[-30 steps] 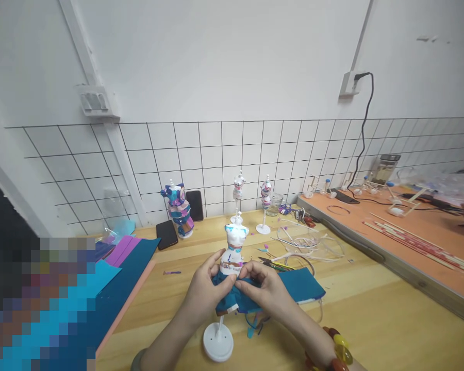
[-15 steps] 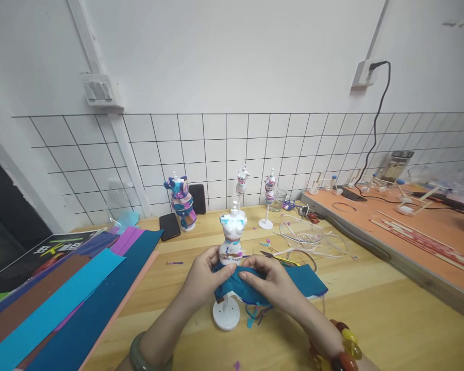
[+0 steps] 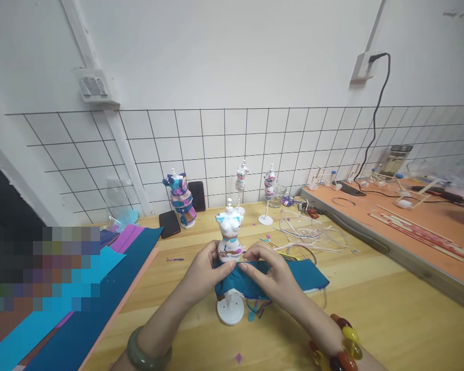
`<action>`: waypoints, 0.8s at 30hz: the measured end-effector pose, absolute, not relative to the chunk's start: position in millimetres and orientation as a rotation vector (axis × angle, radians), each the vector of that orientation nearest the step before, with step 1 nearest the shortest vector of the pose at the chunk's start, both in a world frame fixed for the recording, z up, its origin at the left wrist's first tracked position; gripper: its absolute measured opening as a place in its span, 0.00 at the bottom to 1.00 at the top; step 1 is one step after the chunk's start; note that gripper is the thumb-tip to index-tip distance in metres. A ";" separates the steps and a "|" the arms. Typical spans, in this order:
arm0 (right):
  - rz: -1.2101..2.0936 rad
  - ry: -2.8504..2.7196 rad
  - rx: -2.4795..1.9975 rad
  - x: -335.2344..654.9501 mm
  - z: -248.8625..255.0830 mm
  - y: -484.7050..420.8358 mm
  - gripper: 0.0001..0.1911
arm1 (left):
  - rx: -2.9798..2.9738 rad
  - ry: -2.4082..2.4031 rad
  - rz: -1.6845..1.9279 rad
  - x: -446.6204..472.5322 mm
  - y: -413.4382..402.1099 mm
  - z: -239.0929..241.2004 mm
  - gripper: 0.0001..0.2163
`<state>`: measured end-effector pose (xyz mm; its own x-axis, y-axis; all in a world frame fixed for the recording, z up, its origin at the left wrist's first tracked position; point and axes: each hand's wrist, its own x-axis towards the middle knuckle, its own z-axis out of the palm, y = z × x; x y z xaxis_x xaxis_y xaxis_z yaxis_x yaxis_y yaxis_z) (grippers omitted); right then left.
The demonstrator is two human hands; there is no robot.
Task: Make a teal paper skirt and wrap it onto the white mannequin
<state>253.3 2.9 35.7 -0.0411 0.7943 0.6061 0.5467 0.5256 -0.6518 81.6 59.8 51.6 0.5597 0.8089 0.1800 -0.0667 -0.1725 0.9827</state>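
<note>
A small white form (image 3: 229, 226) is stood at the middle of the table (image 3: 371, 309), with teal cloth (image 3: 244, 283) wrapped at its hips and stretched toward the table's right edge. The cloth is grasped against the form's left hip by the left hand (image 3: 206, 270), its thumb pressed on the front. The thumb of the right hand (image 3: 272, 270) is laid on the cloth's top edge, the forefinger held apart above; whether the cloth is pinched by the other fingers cannot be told. Along the back edge are set a dressed form (image 3: 181, 201), toward the left corner, two phones (image 3: 169, 224) beside it, and a glass (image 3: 278, 197). Felt strips (image 3: 139, 257) are piled along the left edge, partly blurred.
</note>
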 end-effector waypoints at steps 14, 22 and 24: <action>-0.402 -2.131 -0.900 235.3 28.9 -11.3 0.09 | 1.345 0.803 0.941 82.1 60.6 54.5 0.14; -0.497 -2.282 -0.873 227.3 22.5 -11.8 0.09 | 1.297 0.817 0.956 74.8 71.8 49.7 0.15; -0.503 -2.275 -0.875 224.3 21.5 -11.0 0.09 | 1.289 0.816 0.955 75.0 72.8 48.1 0.15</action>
